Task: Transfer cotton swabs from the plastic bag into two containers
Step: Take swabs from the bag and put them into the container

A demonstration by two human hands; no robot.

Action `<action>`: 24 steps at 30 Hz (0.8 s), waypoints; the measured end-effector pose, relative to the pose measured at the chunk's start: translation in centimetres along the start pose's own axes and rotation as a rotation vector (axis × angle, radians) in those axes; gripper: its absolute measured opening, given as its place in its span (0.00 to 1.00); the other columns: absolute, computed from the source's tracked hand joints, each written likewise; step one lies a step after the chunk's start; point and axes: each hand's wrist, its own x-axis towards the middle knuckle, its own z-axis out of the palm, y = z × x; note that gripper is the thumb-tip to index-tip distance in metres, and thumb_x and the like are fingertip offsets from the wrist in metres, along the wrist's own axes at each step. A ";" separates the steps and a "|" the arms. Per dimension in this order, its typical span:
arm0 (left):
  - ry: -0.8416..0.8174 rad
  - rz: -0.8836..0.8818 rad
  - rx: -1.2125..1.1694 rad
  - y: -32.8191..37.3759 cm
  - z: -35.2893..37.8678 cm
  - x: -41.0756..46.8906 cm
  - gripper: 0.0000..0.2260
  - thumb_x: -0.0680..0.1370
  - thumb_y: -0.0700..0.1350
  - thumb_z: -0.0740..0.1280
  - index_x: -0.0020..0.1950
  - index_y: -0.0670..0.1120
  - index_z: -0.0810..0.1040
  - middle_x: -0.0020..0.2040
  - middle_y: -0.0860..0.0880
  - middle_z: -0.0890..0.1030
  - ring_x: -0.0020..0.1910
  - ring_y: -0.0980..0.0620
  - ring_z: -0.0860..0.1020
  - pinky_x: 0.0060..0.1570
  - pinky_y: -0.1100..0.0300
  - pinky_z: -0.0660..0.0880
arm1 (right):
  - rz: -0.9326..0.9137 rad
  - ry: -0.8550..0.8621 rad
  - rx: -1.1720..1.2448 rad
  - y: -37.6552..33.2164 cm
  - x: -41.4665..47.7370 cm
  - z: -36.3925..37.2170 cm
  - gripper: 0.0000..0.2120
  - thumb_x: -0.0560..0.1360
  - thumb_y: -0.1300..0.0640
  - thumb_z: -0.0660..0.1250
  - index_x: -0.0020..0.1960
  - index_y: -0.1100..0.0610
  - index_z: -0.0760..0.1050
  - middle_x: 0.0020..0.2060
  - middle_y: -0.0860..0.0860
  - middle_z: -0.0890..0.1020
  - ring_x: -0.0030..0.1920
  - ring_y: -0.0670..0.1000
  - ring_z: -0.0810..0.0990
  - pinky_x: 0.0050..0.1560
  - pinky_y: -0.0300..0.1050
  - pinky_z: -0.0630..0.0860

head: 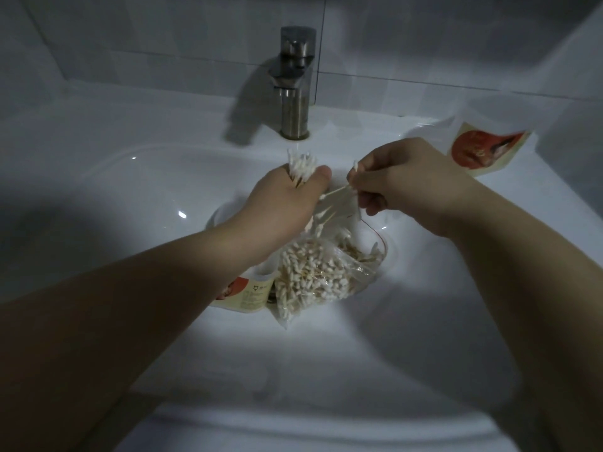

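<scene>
Here, both hands are raised over the middle of the sink (130,197), below the tap (295,93) at its back edge; the left hand (287,200) is closed round a bunch of swabs (301,166), whose white tips fan out above the thumb and fingers; the right hand (408,181), just beside it, pinches a swab (336,191) between thumb and fingertips, the stick slanting down toward the left hand, with more loose swabs and something filmy hanging blurred beneath; the bag (313,275) lies in the bottom of the sink under the hands, still packed with swabs; a clear tub (382,244) stands touching the bag's right side, a few swabs inside it; a labelled pack (253,293) lies against the bag's left side, mostly hidden by the left forearm, so whether it is a tub I cannot tell; a printed sheet (486,151) with a red picture rests on the sink's back right corner.
</scene>
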 end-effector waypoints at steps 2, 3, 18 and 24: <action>-0.069 0.035 -0.012 0.0 0.0 -0.3 0.17 0.80 0.59 0.63 0.52 0.49 0.84 0.44 0.52 0.87 0.46 0.51 0.85 0.50 0.50 0.80 | -0.031 -0.033 0.004 -0.2 -0.3 0.3 0.07 0.77 0.62 0.71 0.43 0.67 0.81 0.29 0.56 0.82 0.29 0.49 0.81 0.35 0.37 0.78; -0.109 0.045 -0.042 0.0 0.0 -0.4 0.15 0.82 0.57 0.63 0.52 0.49 0.84 0.43 0.51 0.87 0.44 0.50 0.85 0.49 0.50 0.81 | -0.043 -0.038 0.010 -0.4 -0.4 0.4 0.07 0.77 0.63 0.71 0.44 0.67 0.81 0.30 0.56 0.82 0.30 0.50 0.81 0.36 0.39 0.79; -0.186 -0.064 -0.285 0.3 0.2 -0.6 0.10 0.83 0.50 0.66 0.53 0.45 0.82 0.44 0.46 0.86 0.41 0.49 0.87 0.38 0.53 0.84 | -0.030 0.108 0.330 -0.6 -0.1 0.5 0.11 0.74 0.70 0.72 0.55 0.61 0.81 0.37 0.60 0.86 0.37 0.59 0.86 0.42 0.50 0.85; -0.289 -0.122 -0.399 0.6 0.1 -0.8 0.09 0.83 0.45 0.68 0.46 0.43 0.81 0.35 0.48 0.82 0.33 0.52 0.82 0.44 0.53 0.81 | -0.165 0.095 0.066 -0.5 -0.7 1.4 0.07 0.76 0.61 0.72 0.51 0.51 0.85 0.41 0.48 0.88 0.41 0.48 0.86 0.38 0.39 0.81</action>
